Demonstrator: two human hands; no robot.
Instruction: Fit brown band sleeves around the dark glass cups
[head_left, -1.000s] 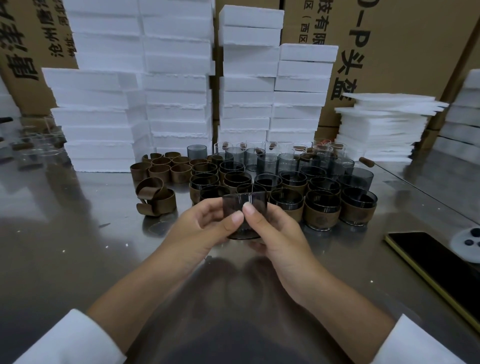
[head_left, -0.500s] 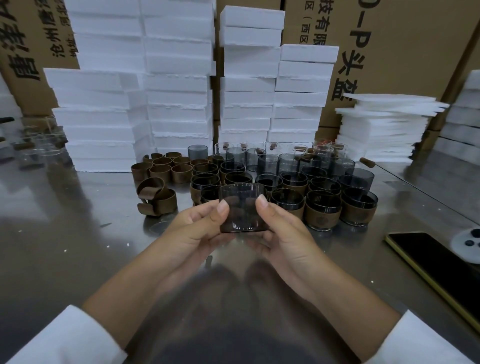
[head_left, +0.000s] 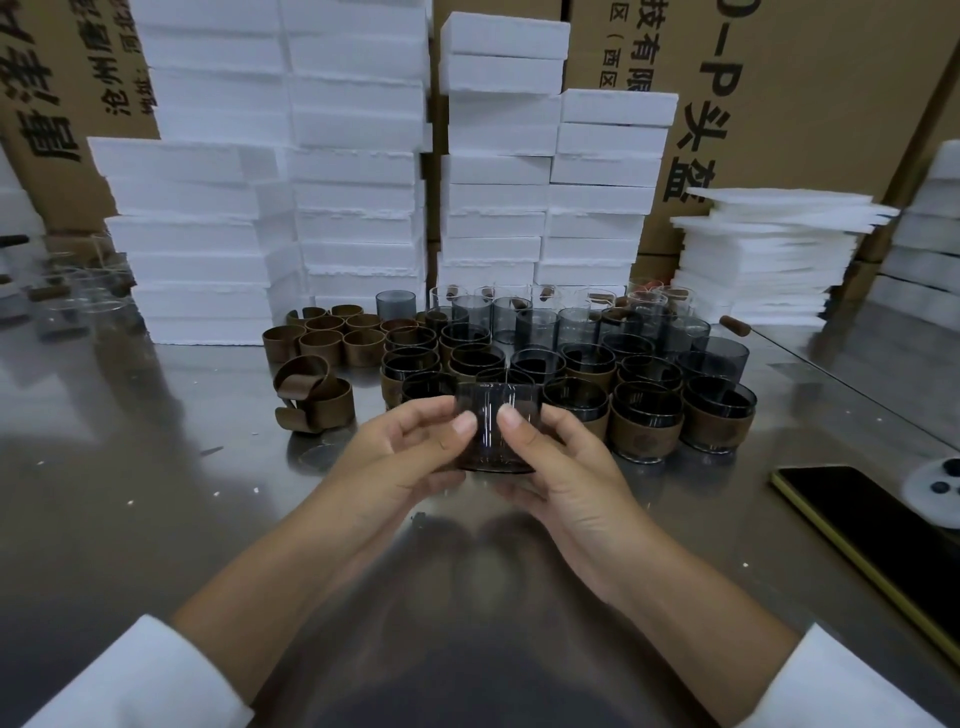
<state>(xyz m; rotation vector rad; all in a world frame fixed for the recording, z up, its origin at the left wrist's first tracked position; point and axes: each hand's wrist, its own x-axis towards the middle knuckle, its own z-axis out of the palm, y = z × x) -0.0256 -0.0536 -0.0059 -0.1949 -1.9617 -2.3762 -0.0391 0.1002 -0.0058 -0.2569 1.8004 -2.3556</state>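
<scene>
Head cam: the left hand (head_left: 410, 460) and right hand (head_left: 563, 467) both grip one dark glass cup (head_left: 493, 415), thumbs pressed on its near wall. It looks held just off the desk (head_left: 130, 467). Can't tell if a band is on it yet. Loose brown bands (head_left: 324, 338) sit to the left, and the finished cups (head_left: 647, 431) are packed tight right behind. My worry: it's slick glass in a fingertip hold, so shoving a snug band on could pop it loose into that crowd and chip something.

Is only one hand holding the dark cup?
No, the left hand and the right hand both grip the cup from either side.
</scene>
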